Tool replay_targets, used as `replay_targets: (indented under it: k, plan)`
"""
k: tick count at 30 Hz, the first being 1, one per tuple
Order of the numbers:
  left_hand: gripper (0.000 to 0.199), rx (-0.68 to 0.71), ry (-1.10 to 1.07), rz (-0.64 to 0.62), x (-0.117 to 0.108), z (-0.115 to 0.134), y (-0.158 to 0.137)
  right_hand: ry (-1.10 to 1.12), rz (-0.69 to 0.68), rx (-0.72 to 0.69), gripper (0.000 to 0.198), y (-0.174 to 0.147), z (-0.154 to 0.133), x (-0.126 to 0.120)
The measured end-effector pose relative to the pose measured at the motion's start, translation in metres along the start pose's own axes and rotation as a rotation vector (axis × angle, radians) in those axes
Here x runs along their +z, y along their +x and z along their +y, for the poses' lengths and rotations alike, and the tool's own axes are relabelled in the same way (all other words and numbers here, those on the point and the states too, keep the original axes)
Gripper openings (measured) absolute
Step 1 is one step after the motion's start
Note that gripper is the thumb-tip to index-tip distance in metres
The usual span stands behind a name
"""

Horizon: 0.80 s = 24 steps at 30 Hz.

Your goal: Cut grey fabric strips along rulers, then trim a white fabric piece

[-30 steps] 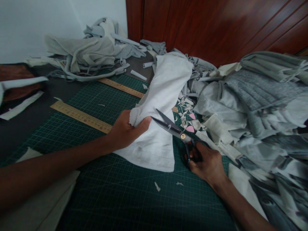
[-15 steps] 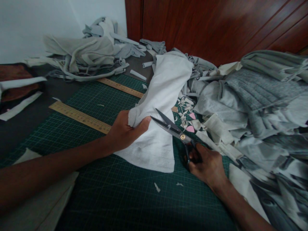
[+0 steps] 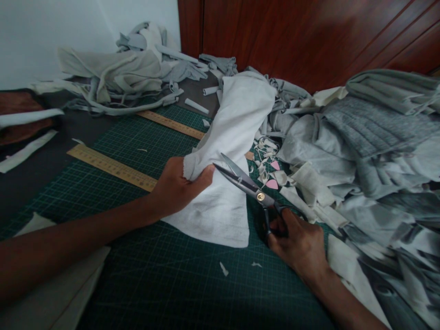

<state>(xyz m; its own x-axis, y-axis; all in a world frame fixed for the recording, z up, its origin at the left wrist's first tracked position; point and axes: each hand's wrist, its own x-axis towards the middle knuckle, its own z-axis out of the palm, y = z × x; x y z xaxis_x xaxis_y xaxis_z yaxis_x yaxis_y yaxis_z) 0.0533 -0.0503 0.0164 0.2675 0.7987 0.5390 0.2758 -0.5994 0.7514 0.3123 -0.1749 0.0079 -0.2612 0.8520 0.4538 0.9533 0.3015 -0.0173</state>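
Both hands are occupied: the left hand [image 3: 178, 188] pinches a gathered, ragged-edged fold of white cloth [image 3: 233, 123] between thumb and fingers, while the right hand [image 3: 299, 236] is wrapped through the handles of black-handled scissors [image 3: 260, 196]. That cloth lies lengthwise on a green cutting mat [image 3: 192, 284], its near end spread flat and its far end reaching toward the heaps behind. Over its middle, the scissor blades stand parted, the lower tip at or just beside the left thumb.

Cutting or trimming the cloth seems to be the step in hand, with the blades ready rather than visibly biting. A cut from here would call for the held edge to be fed between the blades, kept taut, and the thumb kept out of their path.

Just right of the cloth lie small pale scraps [image 3: 266, 149] and pink pieces [image 3: 272, 184]; farther right of it rises a heap of grey and white fabric [image 3: 319, 146]. Left of it runs a wooden ruler [image 3: 113, 167]; a second ruler [image 3: 172, 124], farther back, appears to pass beneath it. Behind it to the left is another fabric pile [image 3: 134, 68].

I can make out no certain container: the reddish-brown, dark-rimmed object [image 3: 25, 133], far left of the cloth with a white strip [image 3: 32, 118] across it, might be one.
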Motion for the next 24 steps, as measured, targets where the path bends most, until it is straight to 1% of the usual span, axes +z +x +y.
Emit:
replay_targets:
  k: [3,6,10,16,21,24]
  plan:
    - [0.043,-0.083,-0.086,-0.069,-0.003,0.0,0.001,0.049,-0.021,-0.009,0.004,0.0,0.002,0.001]
    - [0.043,-0.112,-0.133,-0.099,-0.004,0.0,0.002,0.078,-0.039,-0.011,0.003,0.001,0.005,0.003]
    - [0.041,-0.114,-0.149,-0.097,-0.003,0.0,0.002,0.117,-0.054,-0.017,0.003,0.001,0.006,0.005]
    - [0.041,-0.07,-0.177,-0.091,-0.004,-0.003,0.0,0.116,-0.067,0.007,0.005,0.002,0.006,0.006]
    - [0.041,-0.108,-0.208,-0.097,-0.004,-0.007,-0.001,0.13,-0.053,0.015,0.005,0.003,0.005,0.006]
    - [0.038,-0.151,-0.259,-0.136,-0.004,-0.01,-0.002,0.131,-0.037,0.027,0.005,0.004,0.005,0.007]
